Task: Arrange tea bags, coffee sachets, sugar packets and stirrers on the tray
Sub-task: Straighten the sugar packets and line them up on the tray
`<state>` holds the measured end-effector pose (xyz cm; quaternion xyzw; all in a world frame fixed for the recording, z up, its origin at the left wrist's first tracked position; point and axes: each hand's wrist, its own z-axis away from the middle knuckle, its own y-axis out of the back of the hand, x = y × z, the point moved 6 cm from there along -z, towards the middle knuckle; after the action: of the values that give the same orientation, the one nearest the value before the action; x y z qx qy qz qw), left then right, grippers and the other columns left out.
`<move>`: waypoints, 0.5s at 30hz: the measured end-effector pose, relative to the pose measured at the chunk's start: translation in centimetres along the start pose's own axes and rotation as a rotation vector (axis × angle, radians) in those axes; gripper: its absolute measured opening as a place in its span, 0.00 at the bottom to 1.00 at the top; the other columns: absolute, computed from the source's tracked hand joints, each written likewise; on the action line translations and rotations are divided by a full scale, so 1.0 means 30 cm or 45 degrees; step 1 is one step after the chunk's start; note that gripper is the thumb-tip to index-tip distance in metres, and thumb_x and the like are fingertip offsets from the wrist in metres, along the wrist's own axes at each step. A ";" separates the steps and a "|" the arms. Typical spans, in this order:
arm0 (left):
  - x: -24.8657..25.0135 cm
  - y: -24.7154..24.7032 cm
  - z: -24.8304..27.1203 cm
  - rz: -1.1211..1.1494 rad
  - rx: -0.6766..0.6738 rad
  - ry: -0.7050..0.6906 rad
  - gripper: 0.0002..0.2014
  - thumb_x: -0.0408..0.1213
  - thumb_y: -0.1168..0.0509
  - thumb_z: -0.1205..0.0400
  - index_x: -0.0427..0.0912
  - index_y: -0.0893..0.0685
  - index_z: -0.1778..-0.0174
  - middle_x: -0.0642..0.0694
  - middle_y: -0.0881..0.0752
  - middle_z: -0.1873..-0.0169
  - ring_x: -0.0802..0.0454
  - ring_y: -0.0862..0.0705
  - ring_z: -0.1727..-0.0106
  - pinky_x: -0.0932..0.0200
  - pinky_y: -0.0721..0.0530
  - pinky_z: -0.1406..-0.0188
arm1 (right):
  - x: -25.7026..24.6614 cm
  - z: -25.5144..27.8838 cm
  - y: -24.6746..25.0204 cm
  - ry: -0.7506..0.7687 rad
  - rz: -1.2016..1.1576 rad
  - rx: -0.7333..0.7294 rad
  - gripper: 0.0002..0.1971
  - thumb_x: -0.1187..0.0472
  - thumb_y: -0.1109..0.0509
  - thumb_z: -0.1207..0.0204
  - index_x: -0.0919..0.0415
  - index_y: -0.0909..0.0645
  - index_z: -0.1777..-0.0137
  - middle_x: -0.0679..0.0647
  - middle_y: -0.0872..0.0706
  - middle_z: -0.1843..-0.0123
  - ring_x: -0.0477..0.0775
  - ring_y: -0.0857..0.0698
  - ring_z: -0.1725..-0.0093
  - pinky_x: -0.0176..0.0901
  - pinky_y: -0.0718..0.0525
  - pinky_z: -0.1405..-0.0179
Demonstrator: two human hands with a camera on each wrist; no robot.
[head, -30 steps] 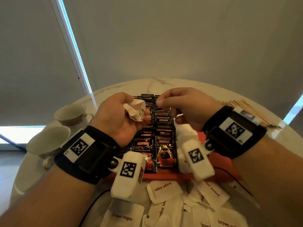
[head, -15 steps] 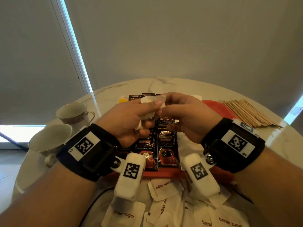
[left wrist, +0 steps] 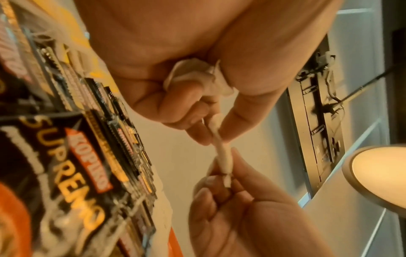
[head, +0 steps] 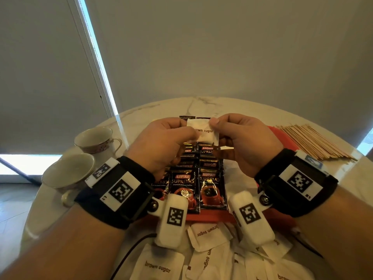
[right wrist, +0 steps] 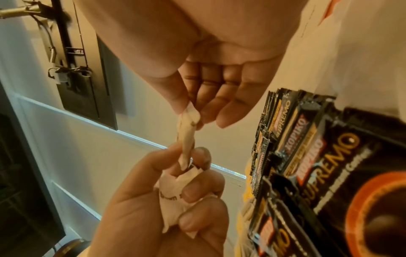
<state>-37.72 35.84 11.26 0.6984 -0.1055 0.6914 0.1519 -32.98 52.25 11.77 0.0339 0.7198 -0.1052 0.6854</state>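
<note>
Between my two hands a white brown sugar packet [head: 202, 131] is held flat, above the black coffee sachets [head: 210, 188] that lie in rows on the red tray [head: 212, 217]. My left hand [head: 187, 132] pinches its left edge and my right hand [head: 217, 126] pinches its right edge. In the wrist views the packet [left wrist: 223, 156] shows edge-on. More crumpled sugar packets [right wrist: 175, 194] are bunched in my left palm under its curled fingers. Loose sugar packets [head: 205, 233] lie on the table in front of the tray. Wooden stirrers [head: 310, 142] are piled at the right.
Two teacups [head: 96, 138] [head: 66, 170] stand at the left of the round marble table [head: 201, 106]. A black cable [head: 129, 251] runs under my left wrist. Something yellow [left wrist: 77, 34] lies beyond the sachets. Closed blinds hang behind the table.
My hands have come together and risen slightly. The right hand has taken hold of one packet from the left hand's bunch, and it is now spread flat between both hands.
</note>
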 end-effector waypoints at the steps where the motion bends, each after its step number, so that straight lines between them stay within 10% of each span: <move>1: 0.003 0.005 -0.002 0.025 0.033 -0.020 0.05 0.36 0.25 0.17 0.40 0.07 0.57 0.40 0.18 0.65 0.54 0.28 0.74 0.63 0.31 0.81 | -0.005 0.001 0.000 0.024 0.004 0.006 0.08 0.59 0.27 0.17 0.62 0.16 0.57 0.54 0.10 0.64 0.49 0.14 0.68 0.45 0.11 0.68; 15: 0.006 0.007 0.000 0.430 0.138 0.067 0.05 0.35 0.26 0.16 0.37 0.08 0.49 0.46 0.13 0.68 0.58 0.25 0.75 0.66 0.29 0.83 | -0.030 0.004 0.006 0.189 0.075 0.036 0.04 0.73 0.25 0.23 0.67 0.14 0.52 0.62 0.07 0.54 0.57 0.08 0.58 0.46 0.09 0.63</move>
<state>-37.80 35.66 11.44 0.6598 -0.1798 0.7296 -0.0015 -32.77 52.47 12.64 0.0725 0.7658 -0.0921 0.6323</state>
